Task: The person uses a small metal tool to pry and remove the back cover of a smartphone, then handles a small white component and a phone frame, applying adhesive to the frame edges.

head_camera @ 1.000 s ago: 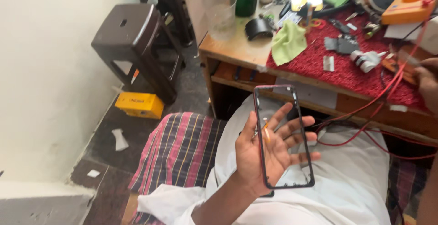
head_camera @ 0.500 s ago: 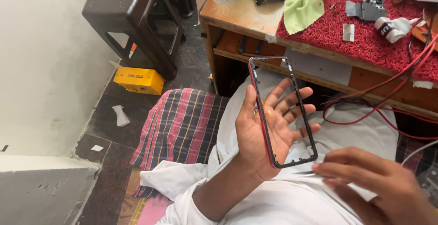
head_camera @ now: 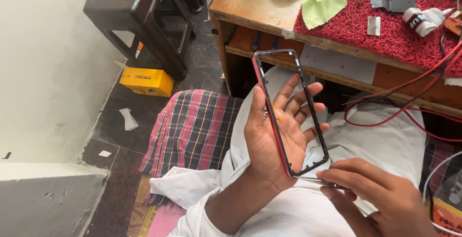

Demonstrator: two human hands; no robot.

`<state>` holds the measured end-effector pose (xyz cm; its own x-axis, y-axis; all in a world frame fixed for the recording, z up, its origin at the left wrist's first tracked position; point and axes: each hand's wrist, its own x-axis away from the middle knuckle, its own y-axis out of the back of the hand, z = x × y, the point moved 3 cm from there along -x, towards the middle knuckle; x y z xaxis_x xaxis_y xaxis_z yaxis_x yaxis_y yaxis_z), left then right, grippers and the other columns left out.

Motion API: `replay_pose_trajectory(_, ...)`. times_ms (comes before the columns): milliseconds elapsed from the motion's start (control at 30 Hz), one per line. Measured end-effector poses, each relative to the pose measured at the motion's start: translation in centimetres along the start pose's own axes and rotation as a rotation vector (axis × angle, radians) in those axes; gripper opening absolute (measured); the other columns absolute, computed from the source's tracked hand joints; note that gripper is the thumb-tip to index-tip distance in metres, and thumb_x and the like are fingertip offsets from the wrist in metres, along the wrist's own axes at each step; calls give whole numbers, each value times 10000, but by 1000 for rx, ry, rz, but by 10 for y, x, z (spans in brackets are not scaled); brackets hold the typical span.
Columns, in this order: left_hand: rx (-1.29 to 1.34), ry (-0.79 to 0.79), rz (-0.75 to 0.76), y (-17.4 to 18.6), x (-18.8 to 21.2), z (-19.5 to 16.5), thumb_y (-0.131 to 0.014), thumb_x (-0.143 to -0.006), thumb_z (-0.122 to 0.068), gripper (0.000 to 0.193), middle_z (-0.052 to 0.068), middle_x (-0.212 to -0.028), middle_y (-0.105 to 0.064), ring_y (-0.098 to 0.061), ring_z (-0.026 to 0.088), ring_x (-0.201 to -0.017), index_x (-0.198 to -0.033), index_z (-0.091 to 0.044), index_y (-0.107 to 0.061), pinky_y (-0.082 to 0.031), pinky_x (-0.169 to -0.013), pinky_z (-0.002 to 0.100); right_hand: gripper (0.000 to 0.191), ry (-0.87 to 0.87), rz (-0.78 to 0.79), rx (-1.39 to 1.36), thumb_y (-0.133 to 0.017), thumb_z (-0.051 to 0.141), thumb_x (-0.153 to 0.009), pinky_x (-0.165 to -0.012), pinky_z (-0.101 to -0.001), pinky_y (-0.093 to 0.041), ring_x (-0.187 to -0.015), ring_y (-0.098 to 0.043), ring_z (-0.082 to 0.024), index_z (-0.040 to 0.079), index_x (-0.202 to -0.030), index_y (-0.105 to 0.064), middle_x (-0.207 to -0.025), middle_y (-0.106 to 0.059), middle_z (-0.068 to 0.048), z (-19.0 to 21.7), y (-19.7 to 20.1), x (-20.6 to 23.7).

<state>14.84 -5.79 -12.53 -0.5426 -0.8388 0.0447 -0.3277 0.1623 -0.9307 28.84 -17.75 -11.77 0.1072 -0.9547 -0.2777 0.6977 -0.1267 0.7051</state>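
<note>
The left hand point(head_camera: 276, 131) holds a thin phone frame point(head_camera: 288, 112) up over the lap, fingers spread open behind it and the thumb hooked on its red edge. The right hand point(head_camera: 375, 198) sits near the frame's bottom corner, fingers curled and pinching there; I cannot tell if they grip something small. It looks like the frame is being checked or fitted. Any next move calls for a light, steady touch. The table point(head_camera: 260, 11) edge is just beyond, red wires point(head_camera: 399, 112) hang right, and open room is left.

Head-worn camera, looking steeply down, close over lap
</note>
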Motion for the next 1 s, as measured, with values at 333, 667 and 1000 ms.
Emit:
replay_pose_trajectory(333, -53, -180, 71, -2, 4, -2, -364, -1057, -673, 811, 134, -1428, -539, -542, 208, -1196, -1600, -72, -377, -456, -1000, 407, 288, -221, 60, -470, -802, 116, -853, -451, -150, -524, -602, -666, -7, 71, -1133, -757, -877, -750, 9, -8, -22, 14)
replay_pose_trajectory(667, -26, -169, 83, -1, 6, 2, -355, -1051, -686, 832, 163, -1448, -530, -553, 231, -1212, -1602, -63, -373, -470, -1003, 437, 312, -312, 60, -396, -835, 122, -847, -466, -165, -454, -537, -649, 14, 60, -1150, -795, -826, -708, -7, -25, -23, 31)
replay_pose_trajectory(1000, -88, -150, 155, -7, 14, 9, -367, -1029, -593, 809, 182, -1509, -488, -545, 257, -1241, -1647, -75, -315, -472, -1036, 450, 310, -299, 20, -481, -800, 114, -886, -466, -179, -459, -609, -684, -23, 14, -1171, -731, -891, -725, -47, -7, -16, 5)
